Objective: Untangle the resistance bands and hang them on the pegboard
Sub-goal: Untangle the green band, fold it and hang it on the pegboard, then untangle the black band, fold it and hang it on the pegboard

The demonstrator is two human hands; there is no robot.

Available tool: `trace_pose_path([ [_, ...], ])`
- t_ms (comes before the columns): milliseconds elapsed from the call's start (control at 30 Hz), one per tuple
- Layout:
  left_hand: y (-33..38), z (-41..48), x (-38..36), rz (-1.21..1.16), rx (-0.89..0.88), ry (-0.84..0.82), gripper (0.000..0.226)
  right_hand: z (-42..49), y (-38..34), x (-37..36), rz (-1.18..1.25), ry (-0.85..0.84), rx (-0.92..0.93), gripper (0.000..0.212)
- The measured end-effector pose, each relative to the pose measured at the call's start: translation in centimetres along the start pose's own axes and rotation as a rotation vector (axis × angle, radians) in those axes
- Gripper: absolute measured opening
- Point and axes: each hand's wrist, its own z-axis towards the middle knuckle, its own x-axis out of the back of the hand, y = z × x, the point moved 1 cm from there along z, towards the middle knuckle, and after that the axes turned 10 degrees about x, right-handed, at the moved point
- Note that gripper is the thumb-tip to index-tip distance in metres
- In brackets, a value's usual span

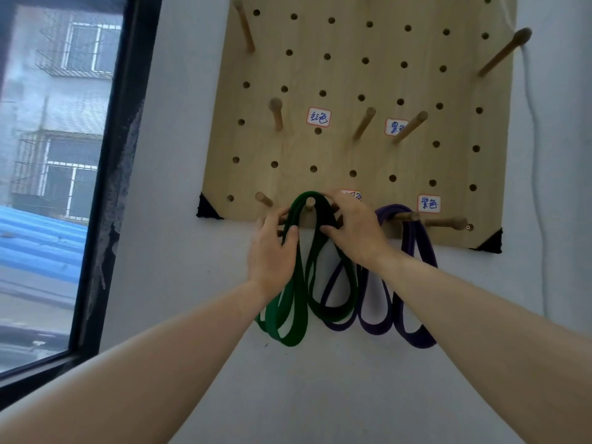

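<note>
Left hand [272, 251], right hand [355, 233] bare; both forearms [166, 357] bare to frame edge.

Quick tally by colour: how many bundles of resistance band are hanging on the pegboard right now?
green bundle: 1
purple bundle: 1
Total: 2

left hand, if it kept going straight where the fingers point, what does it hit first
Gripping the green band, the left hand points upward; it would probably meet the bottom edge of the pegboard first, near the bare peg, though depth is unclear.
</note>
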Motion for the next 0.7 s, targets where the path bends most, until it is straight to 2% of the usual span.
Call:
trace_pose_path([
  [100,-0.5,-0.1,0.6,0.030,-0.120,-0.056,0.044,-0.5,0.1,0.0,0.057,-0.002,0.004,0.069],
  [200,-0.5,0.5,0.8,0.027,-0.141,-0.101,0.046,-0.3,-0.3,0.2,0.117,-0.003,0.002,0.064],
  [367,-0.4,1.1,1.0,0.010,-0.150,-0.157,0.045,0.5,-0.7,0.0,0.274,-0.064,-0.073,0.058],
  [700,0.5,1.5,0.7,0.003,-0.046,-0.183,0.045,0.7,-0.5,-0.9,0.298,-0.009,-0.143,0.058],
])
